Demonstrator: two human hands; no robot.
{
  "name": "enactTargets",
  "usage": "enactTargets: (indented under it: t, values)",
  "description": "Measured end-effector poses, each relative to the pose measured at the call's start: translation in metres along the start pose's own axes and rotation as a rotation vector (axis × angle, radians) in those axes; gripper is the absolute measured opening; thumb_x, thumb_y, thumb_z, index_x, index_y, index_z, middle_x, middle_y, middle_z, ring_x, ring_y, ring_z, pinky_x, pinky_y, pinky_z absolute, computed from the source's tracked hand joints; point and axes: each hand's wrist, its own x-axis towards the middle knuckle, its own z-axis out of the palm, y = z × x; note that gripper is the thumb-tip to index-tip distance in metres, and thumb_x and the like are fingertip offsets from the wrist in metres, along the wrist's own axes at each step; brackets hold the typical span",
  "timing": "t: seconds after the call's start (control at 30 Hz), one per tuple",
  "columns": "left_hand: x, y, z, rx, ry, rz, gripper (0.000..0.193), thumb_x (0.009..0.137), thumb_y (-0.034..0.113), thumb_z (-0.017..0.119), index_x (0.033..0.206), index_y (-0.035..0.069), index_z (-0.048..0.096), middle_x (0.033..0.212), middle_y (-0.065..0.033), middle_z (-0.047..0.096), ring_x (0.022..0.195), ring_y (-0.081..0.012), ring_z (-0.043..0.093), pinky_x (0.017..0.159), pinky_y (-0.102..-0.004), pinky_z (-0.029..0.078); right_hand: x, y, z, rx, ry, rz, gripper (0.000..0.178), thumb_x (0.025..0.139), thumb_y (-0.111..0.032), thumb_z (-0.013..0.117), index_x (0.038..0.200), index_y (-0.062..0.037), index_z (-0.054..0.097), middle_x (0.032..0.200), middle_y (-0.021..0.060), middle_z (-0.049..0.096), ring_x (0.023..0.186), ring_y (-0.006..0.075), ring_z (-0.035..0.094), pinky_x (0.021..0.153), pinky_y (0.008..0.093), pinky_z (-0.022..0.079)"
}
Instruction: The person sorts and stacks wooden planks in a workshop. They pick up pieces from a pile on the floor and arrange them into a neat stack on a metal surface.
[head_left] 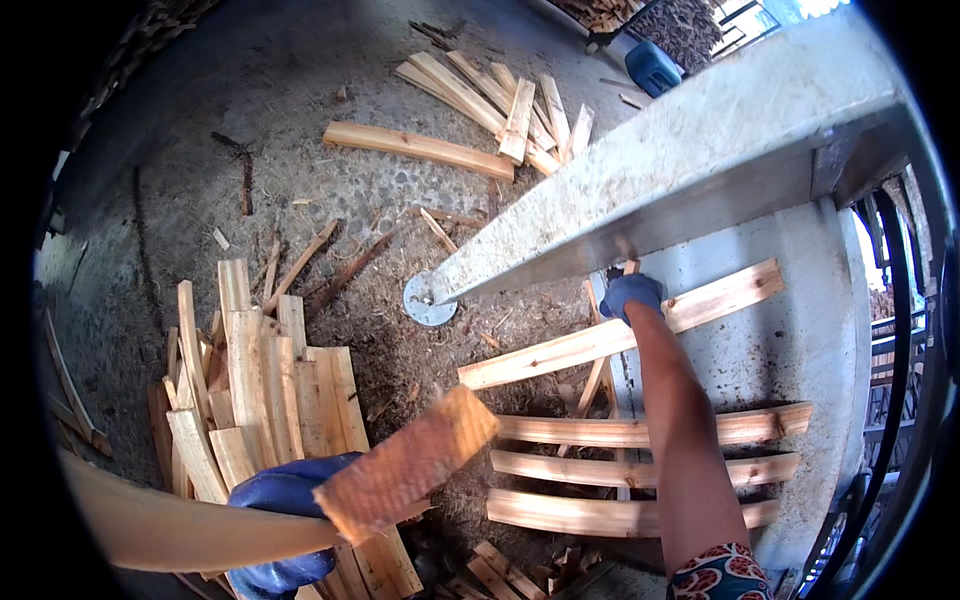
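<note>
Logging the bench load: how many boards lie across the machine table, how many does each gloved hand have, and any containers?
Boards lying across the machine table: 4
Board under the right hand: 1 of those
Boards in the left hand: 1
Blue container: 1
Total: 6

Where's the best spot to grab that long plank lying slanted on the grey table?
Probably the slanted plank is best gripped across its narrow width near the middle, from above, where the right hand already rests. It lies flat, and its near end sticks out past the table, so a middle hold should balance it.
</note>
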Motion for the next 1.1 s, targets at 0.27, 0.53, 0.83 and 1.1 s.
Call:
enactTargets:
  t: [0.27,0.53,0.83,1.1]
  values:
    - [-0.002,-0.009,0.0,-0.129,0.014,0.141,0.021,0.077,0.015,0.056,0.093,0.002,0.059,0.089,-0.0132,0.059,0.081,-0.0304,0.058,0.07,-0.035,0.045,-0.04,0.049,0.004,0.374,0.441,0.182,0.047,0.082,-0.048,0.046,0.086,-0.0068,0.067,0.092,0.02,0.065,0.087,0.0354,0.063,0.075,0.0448,0.05]
    - [-0.005,-0.014,0.0,-0.398,0.059,0.055,0.012,0.083,0.01,0.05,0.084,0.002,0.059,0.078,-0.0064,0.057,0.076,-0.0175,0.056,0.068,-0.0296,0.044,-0.135,0.084,-0.051,1.205,0.96,-0.554,0.022,0.087,-0.006,0.055,0.107,-0.0012,0.062,0.084,0.0042,0.059,0.075,0.01,0.054,0.066,0.0224,0.044]
    - [-0.03,-0.01,-0.026,-0.545,-0.26,-0.076,0.027,0.08,0.016,0.062,0.099,-0.003,0.06,0.103,-0.0135,0.06,0.092,-0.0211,0.058,0.078,-0.0298,0.046,-0.363,0.028,-0.077,1.452,0.495,-0.711,0.039,0.082,-0.004,0.053,0.12,-0.0068,0.054,0.098,0.0092,0.059,0.057,0.0071,0.053,0.045,0.0193,0.044]
    - [-0.062,0.004,-0.006,-0.536,-0.588,-0.023,0.034,0.082,0.015,0.055,0.112,-0.001,0.054,0.112,-0.0129,0.058,0.101,-0.0209,0.056,0.088,-0.0319,0.044,-0.487,-0.09,0.029,2.789,-0.737,-0.256,0.04,0.094,-0.035,0.042,0.095,0.0018,0.059,0.104,0.0157,0.061,0.101,0.0276,0.057,0.093,0.0445,0.042]
